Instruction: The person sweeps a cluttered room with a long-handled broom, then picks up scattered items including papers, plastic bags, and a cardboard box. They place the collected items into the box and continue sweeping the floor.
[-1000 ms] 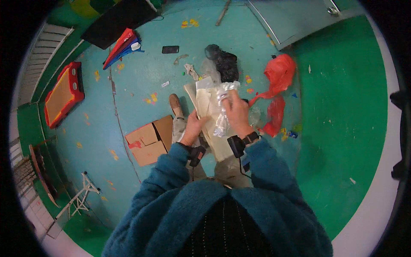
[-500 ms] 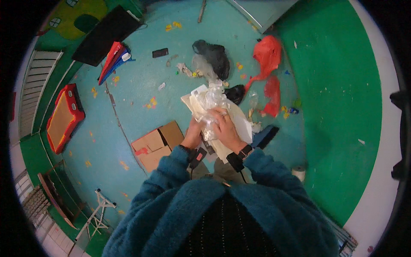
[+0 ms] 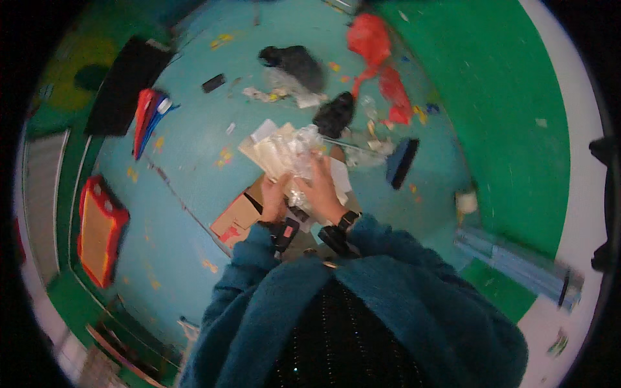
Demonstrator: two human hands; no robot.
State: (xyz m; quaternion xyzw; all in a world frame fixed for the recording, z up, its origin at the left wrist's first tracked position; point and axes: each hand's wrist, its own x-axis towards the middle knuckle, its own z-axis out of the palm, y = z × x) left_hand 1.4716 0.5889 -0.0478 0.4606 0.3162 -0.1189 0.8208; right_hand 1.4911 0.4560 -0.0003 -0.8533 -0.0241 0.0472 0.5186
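Cream papers (image 3: 268, 155) with crumpled clear plastic (image 3: 303, 143), held above floor (image 3: 187, 129); left grip (image 3: 275, 196) grasping papers, right grip (image 3: 322, 189) clasping plastic; presumably light, limp, slippery, best pinched at lower edges. Beyond: small black bag (image 3: 334, 116); farther, red bag (image 3: 369, 39).

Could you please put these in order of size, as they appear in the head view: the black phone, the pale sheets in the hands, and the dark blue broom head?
1. Pale sheets, partly covered; being nearer the camera probably enlarges them.
2. Dark blue broom head.
3. Black phone, clearly smallest.
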